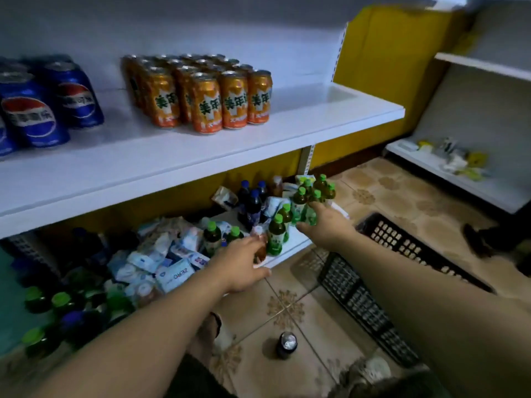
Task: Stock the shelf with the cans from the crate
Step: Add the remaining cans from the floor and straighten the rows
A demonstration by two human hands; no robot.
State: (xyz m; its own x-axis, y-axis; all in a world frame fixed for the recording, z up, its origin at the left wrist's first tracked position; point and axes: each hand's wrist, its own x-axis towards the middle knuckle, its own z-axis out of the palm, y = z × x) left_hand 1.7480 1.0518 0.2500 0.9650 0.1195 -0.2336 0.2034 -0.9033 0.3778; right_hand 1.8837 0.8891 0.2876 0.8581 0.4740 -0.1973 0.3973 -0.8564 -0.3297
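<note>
The white upper shelf (301, 130) carries a block of orange cans (207, 96) in the middle and blue cola cans (43, 107) at the left. A black plastic crate (370, 305) stands on the tiled floor at the right, its inside largely hidden by my right forearm. One dark can (286, 344) stands alone on the floor between my arms. My left hand (241, 265) reaches to the lower shelf with fingers spread beside a small orange-drink bottle (260, 245). My right hand (324, 222) stretches out, fingertips at the green-capped bottles (301, 205). Neither hand holds anything.
The lower shelf (287, 254) is crowded with green-capped and blue-capped bottles and tissue packets (175, 272). A second white shelf unit (459, 179) with small items stands at the right. A dark shoe (477, 239) lies beyond the crate. My foot (207, 337) is below my left arm.
</note>
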